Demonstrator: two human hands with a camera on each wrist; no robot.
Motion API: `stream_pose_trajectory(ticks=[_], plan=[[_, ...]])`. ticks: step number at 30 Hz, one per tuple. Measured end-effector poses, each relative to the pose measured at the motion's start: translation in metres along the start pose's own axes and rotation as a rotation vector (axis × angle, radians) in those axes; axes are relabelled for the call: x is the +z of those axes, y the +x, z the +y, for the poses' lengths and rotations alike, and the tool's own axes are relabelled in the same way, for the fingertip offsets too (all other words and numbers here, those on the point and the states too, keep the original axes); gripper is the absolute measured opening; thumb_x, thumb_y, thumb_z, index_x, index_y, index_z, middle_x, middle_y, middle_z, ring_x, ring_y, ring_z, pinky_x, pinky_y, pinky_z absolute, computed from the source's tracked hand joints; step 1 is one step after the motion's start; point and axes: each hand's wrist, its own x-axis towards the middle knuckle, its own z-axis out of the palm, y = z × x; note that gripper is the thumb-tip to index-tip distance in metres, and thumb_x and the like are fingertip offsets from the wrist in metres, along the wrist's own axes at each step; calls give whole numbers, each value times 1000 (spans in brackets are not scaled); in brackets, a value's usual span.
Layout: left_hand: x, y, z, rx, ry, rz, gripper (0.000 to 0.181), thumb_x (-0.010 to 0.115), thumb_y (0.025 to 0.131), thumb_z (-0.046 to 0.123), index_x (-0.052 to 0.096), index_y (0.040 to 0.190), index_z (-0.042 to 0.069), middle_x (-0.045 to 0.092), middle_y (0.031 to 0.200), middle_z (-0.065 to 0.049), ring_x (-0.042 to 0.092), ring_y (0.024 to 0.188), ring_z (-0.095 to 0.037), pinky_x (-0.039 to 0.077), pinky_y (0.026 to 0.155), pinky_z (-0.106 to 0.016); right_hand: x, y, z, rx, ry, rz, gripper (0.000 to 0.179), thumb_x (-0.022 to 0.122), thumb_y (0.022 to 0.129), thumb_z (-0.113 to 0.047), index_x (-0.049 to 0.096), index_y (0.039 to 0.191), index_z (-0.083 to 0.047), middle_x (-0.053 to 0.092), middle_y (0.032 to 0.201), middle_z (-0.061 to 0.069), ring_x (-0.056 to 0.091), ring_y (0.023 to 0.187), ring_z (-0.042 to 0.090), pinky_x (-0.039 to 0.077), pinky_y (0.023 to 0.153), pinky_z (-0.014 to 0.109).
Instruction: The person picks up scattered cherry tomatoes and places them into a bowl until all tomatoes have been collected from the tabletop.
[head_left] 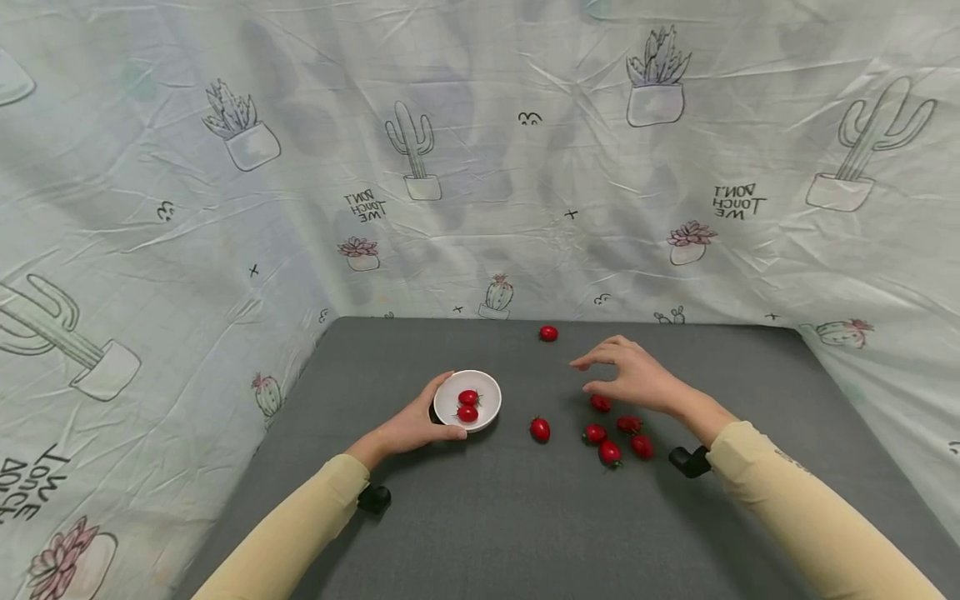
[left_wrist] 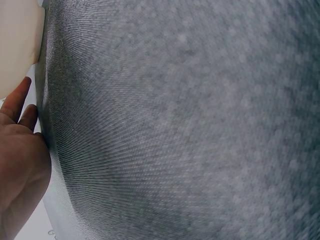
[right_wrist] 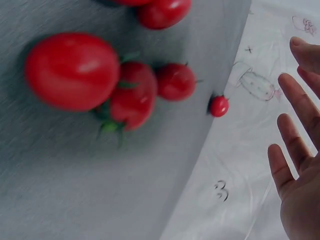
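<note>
My left hand (head_left: 412, 425) grips a small white bowl (head_left: 489, 402) from its left side, with the thumb along the near rim. Two red cherry tomatoes (head_left: 467, 413) lie inside it. Above a loose group of cherry tomatoes (head_left: 610, 452) hovers my right hand (head_left: 633, 379), fingers spread apart from the thumb and nothing between them. The closest one, a cherry tomato (head_left: 600, 402), sits just under that hand, partly covered by it. In the right wrist view, the fingers stay apart from the tomatoes (right_wrist: 72, 71). The left wrist view catches only part of the bowl (left_wrist: 19, 40).
One cherry tomato (head_left: 540, 430) lies between the bowl and the group. Another cherry tomato (head_left: 548, 333) is near the far edge of the grey table (head_left: 480, 525). A pale curtain (head_left: 465, 167) printed with cacti hangs behind the table and along its sides.
</note>
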Motion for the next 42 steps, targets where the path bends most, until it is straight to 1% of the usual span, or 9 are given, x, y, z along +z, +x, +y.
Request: stream_pose_trajectory(ticks=[7,10,14,16,22,26,33,37,42], plan=[[0,1,1,4,-9,3,111,87,84,28,13,165,20,21,167,-9,26,149,-31,23,117,-57,-2,-12,14,33,-13,1,35,78,93,-25,73,128,-22,70,118,1,46,125,29,39,98,60],[0,-2,8,-6,-16,-8,111,87,84,25,12,165,15,22,166,-12,26,149,-33,23,117,-58,-1,-17,20,46,-31,-4,35,77,94,-25,73,128,-20,70,118,1,46,126,30,38,99,61],[-3,-10,25,-18,-29,-25,108,86,85,23,14,165,11,24,165,-14,27,148,-33,24,116,-58,4,-22,27,69,-47,-14,37,77,93,-27,73,129,-17,70,116,0,47,125,32,37,98,62],[-3,-13,31,-11,-32,-22,107,86,85,24,15,164,10,25,164,-15,28,148,-35,24,116,-59,6,-24,31,91,-53,-25,39,78,93,-29,73,129,-15,70,116,-1,46,125,34,37,98,62],[-2,-16,36,2,-48,-18,107,86,85,26,15,164,9,25,164,-16,28,147,-36,24,115,-61,13,-27,43,151,-61,-56,43,80,91,-34,73,128,-15,69,121,1,45,127,37,36,99,63],[-1,-12,32,-14,-50,-12,108,87,84,26,16,164,12,24,165,-14,27,149,-34,23,116,-59,16,-27,48,154,-57,-51,42,80,90,-34,74,126,-14,71,119,2,46,126,38,31,102,64],[3,2,3,-12,-20,5,109,88,84,29,15,165,21,23,166,-8,27,149,-30,24,117,-57,19,-27,50,168,-35,-34,37,81,90,-33,76,121,-13,72,115,1,48,124,38,28,104,66],[3,2,1,-1,-14,6,109,88,83,32,16,165,25,23,166,-5,28,148,-27,24,117,-56,22,-26,52,178,-19,-33,34,81,90,-33,77,119,-15,72,111,-1,49,122,38,27,105,66],[2,3,0,5,-16,4,109,88,83,33,16,164,26,23,166,-3,28,148,-26,25,116,-56,25,-25,53,182,-2,-34,31,80,91,-32,77,117,-16,72,108,-1,50,120,37,27,105,66]])
